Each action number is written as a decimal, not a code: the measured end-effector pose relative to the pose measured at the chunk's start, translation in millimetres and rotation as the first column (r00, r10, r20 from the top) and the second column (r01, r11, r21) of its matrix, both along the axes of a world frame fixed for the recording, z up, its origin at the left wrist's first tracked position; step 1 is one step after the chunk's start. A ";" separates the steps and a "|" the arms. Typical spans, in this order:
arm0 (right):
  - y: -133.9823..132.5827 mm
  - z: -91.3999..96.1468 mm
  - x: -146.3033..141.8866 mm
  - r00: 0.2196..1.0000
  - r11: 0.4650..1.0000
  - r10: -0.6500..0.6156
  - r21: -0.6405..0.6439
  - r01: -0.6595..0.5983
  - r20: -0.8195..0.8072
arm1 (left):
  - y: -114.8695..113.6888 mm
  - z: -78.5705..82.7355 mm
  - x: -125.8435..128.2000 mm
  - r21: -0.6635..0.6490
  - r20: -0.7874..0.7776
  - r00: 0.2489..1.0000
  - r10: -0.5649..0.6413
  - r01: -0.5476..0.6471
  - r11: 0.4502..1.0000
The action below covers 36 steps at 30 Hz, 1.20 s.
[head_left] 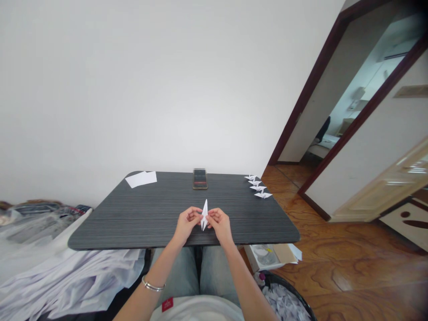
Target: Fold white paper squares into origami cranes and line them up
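Note:
Between my two hands, over the near part of the dark table (140, 223), is a white folded paper (205, 211), long and narrow, with one point up and a split lower end. My left hand (187, 223) pinches its left edge between thumb and fingers. From the other side my right hand (219, 223) grips the right edge the same way. Several finished white paper cranes (262, 195) stand in a row along the table's right side. White paper sheets (142, 179) lie at the back left corner.
A phone (199, 179) sits at the table's back edge near the wall. On the floor to the right are a white box (261, 263) and a dark basket (302, 298) full of white paper pieces. White cloth (76, 276) is heaped at left. A doorway opens at right.

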State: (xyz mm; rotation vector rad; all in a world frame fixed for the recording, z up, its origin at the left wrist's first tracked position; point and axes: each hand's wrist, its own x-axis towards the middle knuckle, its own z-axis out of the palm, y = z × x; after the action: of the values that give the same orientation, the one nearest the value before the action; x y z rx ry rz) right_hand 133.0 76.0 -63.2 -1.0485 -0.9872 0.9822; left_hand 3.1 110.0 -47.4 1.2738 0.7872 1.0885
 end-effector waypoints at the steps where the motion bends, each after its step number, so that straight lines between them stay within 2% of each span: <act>1: 0.2 -0.3 -0.1 1.000 1.000 0.002 -0.002 -0.002 0.001 | 0.0 0.0 -0.2 -0.003 -0.003 1.000 0.000 0.000 1.000; 9: -0.8 1.4 1.6 0.999 0.999 0.042 -0.004 -0.042 0.016 | -0.4 -1.3 -0.6 -0.027 -0.039 0.999 -0.033 0.032 0.999; 18: -3.1 2.1 4.1 0.997 0.997 0.081 0.008 -0.081 0.003 | -0.9 -2.1 -1.8 -0.030 -0.008 0.995 -0.097 0.096 0.995; 24: -2.7 1.5 3.8 0.994 0.994 0.105 0.020 -0.105 -0.009 | -0.7 -3.0 -1.8 -0.026 -0.002 0.996 -0.094 0.094 0.995; 36: -1.4 -4.8 5.4 0.997 0.996 0.077 0.050 -0.079 0.026 | 0.0 -4.6 -0.5 -0.051 0.015 0.995 -0.094 0.095 0.994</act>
State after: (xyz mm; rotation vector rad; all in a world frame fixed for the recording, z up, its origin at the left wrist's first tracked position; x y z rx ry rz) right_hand 138.4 74.6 -67.9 -0.9880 -1.0745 1.0050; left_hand 2.6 110.0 -52.0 1.2469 0.7340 0.9931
